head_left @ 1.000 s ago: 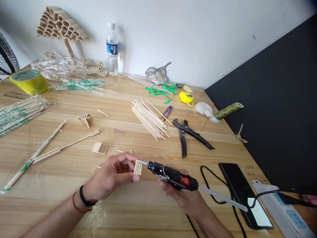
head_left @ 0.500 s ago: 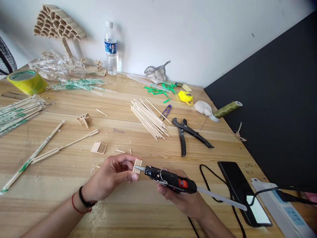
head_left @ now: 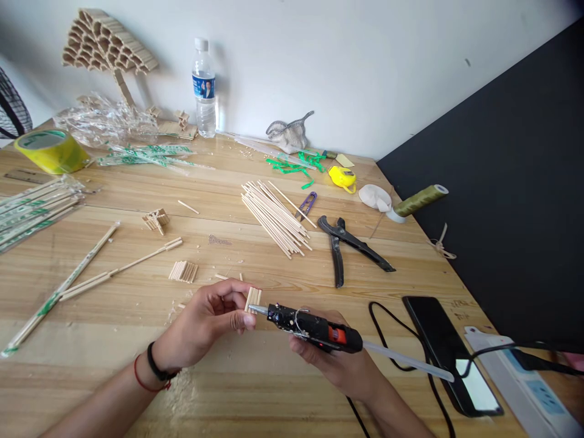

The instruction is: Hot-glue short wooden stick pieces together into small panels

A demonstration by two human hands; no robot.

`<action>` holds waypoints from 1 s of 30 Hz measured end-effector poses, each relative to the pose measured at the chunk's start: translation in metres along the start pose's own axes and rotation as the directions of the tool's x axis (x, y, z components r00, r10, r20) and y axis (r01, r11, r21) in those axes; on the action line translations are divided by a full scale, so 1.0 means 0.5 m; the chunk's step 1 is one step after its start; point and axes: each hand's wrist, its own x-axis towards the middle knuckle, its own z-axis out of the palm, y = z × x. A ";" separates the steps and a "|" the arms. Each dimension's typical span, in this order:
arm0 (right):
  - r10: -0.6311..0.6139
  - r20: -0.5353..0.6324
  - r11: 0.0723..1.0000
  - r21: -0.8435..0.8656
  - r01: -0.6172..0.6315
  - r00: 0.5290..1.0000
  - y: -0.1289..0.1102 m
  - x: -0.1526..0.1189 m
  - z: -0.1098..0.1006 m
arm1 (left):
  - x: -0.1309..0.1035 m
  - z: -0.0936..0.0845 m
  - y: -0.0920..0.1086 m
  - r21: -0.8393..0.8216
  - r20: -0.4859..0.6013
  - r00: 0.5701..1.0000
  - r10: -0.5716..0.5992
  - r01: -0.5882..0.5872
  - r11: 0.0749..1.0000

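Between the thumb and fingers of my left hand is a small panel of short wooden sticks laid side by side. My right hand is wrapped round a black glue gun, its metal nozzle at the lower part of the panel. A clear glue stick juts from the gun's back end. Beyond my left hand lie another small row of short sticks and a little stick assembly.
Ahead are a pile of long sticks, black cutters and purple snips. On the right lie a phone, a power strip and the black cord. A bottle and a stick-built tree stand at the back.
The nozzle has shifted very slightly left and down along the panel. Both hands keep their hold; everything else stays in place apart from a slight camera shift.
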 end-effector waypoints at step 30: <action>-0.062 -0.029 0.998 0.019 0.062 0.998 0.004 -0.004 0.002 | -0.001 -0.003 -0.001 0.035 0.001 1.000 0.013 -0.013 0.999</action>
